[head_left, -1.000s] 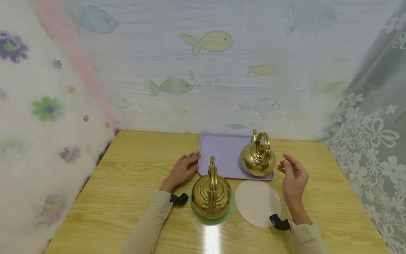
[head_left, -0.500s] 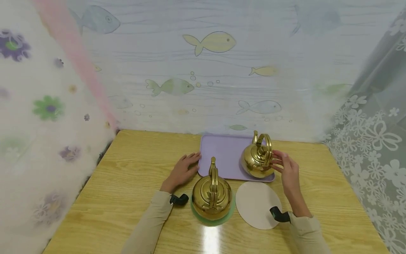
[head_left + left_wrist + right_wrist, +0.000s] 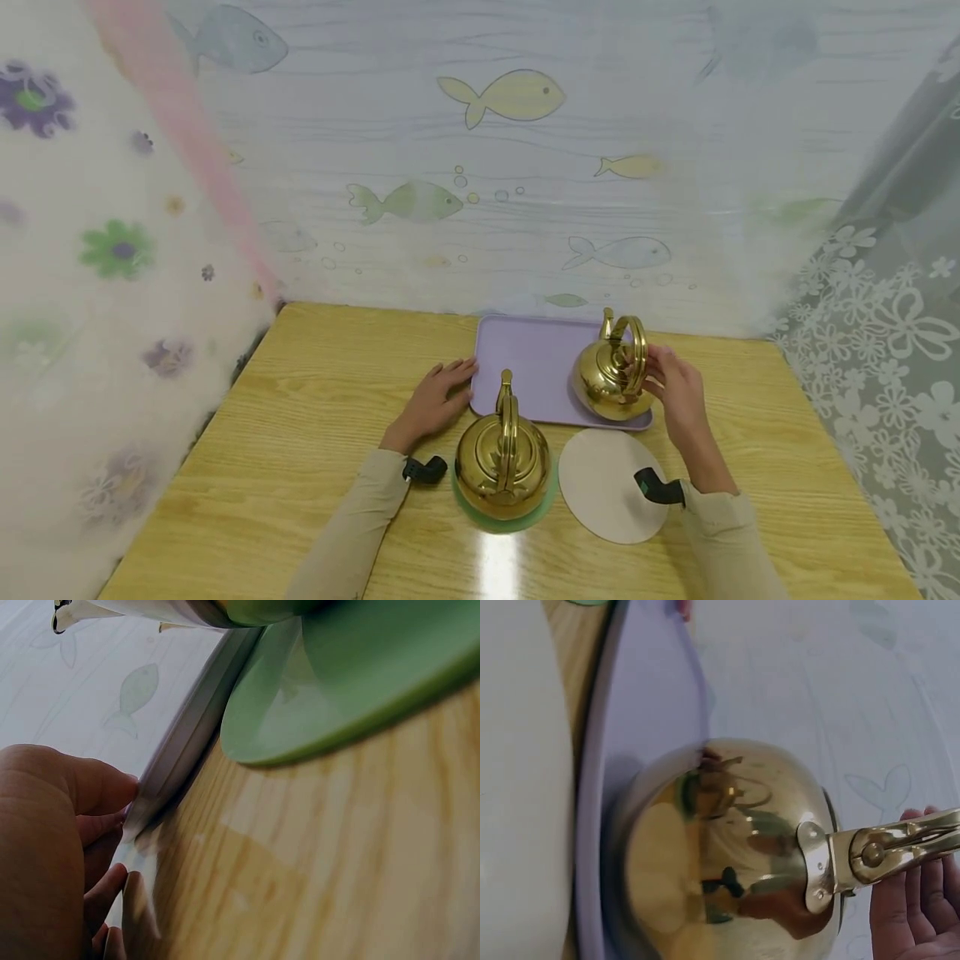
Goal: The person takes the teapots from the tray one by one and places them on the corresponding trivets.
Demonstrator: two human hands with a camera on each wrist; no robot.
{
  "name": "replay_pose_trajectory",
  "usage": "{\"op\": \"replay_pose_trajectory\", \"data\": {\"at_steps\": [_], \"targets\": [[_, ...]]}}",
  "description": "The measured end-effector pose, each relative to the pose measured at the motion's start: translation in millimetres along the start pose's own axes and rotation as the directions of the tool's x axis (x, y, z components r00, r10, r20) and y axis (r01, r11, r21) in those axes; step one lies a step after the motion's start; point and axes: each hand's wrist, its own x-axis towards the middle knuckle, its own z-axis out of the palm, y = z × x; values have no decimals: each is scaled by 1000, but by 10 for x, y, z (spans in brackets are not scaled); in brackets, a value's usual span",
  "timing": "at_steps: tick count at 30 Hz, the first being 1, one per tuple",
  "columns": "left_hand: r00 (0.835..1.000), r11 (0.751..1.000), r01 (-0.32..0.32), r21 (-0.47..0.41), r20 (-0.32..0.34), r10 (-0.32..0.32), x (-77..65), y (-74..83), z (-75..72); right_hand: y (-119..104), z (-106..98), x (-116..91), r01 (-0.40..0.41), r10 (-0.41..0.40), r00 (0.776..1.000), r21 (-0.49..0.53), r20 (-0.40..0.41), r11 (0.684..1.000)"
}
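Observation:
A gold kettle (image 3: 600,392) with a raised hoop handle (image 3: 907,847) stands upright on the right end of a lilac tray (image 3: 517,350). My right hand (image 3: 681,404) is at that handle, its fingers extended behind and through it, not visibly curled round; the palm (image 3: 896,922) shows in the right wrist view. My left hand (image 3: 433,404) rests on the table, fingertips touching the tray's left edge (image 3: 169,761). A second gold kettle (image 3: 480,467) stands nearer me, on a green round mat (image 3: 360,712).
A pale round mat (image 3: 603,492) lies right of the nearer kettle, in front of the tray. Behind the wooden table (image 3: 315,383) hangs a fish-patterned curtain (image 3: 405,125); a flowered curtain (image 3: 150,250) is at the left and a lace one (image 3: 885,358) at the right.
My right hand has moved left from beside the tray to the far kettle, and its fingers have passed into the handle. The left hand and both kettles have stayed in place.

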Motion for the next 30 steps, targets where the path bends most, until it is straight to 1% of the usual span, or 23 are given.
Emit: {"op": "replay_pose_trajectory", "data": {"at_steps": [5, 8, 13, 16, 19, 22, 26, 30], "targets": [[1000, 1000, 1, -9, -1, -1, -2, 12, 0, -33, 6, 52, 43, -46, 998, 90, 33, 995], [1000, 1000, -2, -4, -3, 2, -7, 17, 2, -70, 3, 56, 41, -46, 998, 116, 37, 992], [1000, 1000, -14, -3, -8, 13, -20, 26, -6, -102, -9, 76, -6, 1, 998, 84, 60, 996], [1000, 1000, -6, -4, -6, 6, -22, 36, -13, -116, -4, 112, -37, 32, 997, 65, 75, 997], [1000, 1000, -4, -1, -8, 4, -21, 41, -17, -127, 7, 151, -55, 48, 995, 67, 93, 996], [1000, 1000, -4, -1, -8, 4, -23, 39, -23, -129, 23, 180, -62, 54, 993, 76, 103, 995], [1000, 1000, -3, 0, -4, 3, -21, 27, -23, -117, 54, 204, -67, 59, 994, 91, 90, 994], [1000, 1000, -6, 11, 0, 6, 3, 21, -20, -97, 83, 213, -54, 46, 996, 111, 76, 992]]}}
